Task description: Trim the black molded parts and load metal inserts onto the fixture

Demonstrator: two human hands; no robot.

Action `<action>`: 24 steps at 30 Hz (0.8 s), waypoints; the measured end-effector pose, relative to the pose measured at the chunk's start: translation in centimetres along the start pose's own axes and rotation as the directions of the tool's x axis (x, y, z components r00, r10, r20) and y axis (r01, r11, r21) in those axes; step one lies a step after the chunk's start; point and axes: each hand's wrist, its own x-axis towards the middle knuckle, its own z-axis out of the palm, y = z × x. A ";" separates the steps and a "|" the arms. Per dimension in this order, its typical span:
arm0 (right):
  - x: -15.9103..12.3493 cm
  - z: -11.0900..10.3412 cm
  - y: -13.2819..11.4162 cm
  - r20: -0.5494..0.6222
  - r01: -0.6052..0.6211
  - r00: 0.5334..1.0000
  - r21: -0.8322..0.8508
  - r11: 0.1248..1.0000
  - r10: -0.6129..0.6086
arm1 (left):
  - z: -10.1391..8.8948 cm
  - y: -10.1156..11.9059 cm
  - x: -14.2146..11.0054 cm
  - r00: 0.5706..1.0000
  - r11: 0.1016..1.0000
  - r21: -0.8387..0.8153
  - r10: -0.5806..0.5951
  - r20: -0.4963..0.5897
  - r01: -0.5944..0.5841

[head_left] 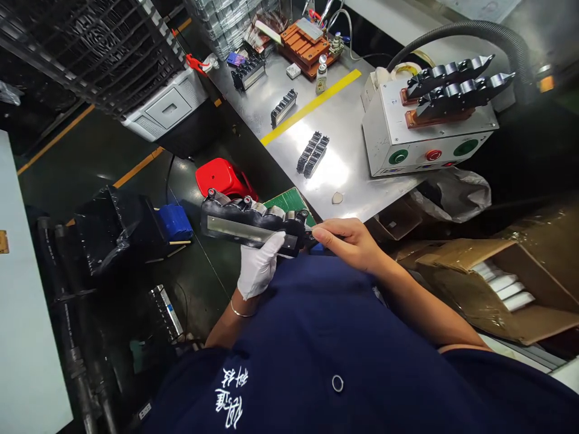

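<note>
My left hand (260,268), in a white glove, is closed around a long black moulded part (251,220) with scalloped silvery hollows and a flat metal strip along its side. The part is held out in front of my body, tilted down slightly to the right. My bare right hand (346,241) is at the part's right end, thumb and forefinger pinched together. A thin object seems to be between those fingertips, too small to name. Similar black scalloped parts lie on the metal table: a pair (313,154) side by side and a single one (284,108) farther back.
A white control box (429,144) with buttons carries two black parts on orange fixtures. Behind are an orange-brown fixture (310,45) and a small bottle (321,75). A red stool (219,176) stands left of the table; an open cardboard box (456,295) is at right.
</note>
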 end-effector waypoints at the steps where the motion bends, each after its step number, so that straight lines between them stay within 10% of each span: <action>1: 0.1 0.0 0.0 0.008 -0.013 1.000 0.004 1.000 0.013 | 0.0 0.0 0.0 1.000 1.000 0.004 0.016 0.005 -0.016; 11: 0.6 0.0 1.1 0.039 -0.191 0.981 0.144 0.971 0.188 | -1.2 -0.3 0.6 0.999 0.995 0.089 0.047 0.018 -0.049; 14: 0.6 0.5 2.3 -0.139 -0.046 0.990 -0.054 0.997 0.038 | -0.8 -0.4 0.5 0.999 0.999 0.021 -0.034 -0.019 0.034; 18: 0.5 0.4 3.5 -0.435 0.042 0.870 -0.402 0.915 -0.231 | 0.0 -0.5 0.2 0.967 0.966 -0.053 -0.254 -0.003 0.254; 24: -0.5 -0.8 2.4 -0.234 0.127 0.944 -0.388 0.913 -0.231 | 0.3 -0.8 0.5 0.954 0.949 0.098 -0.297 -0.039 0.300</action>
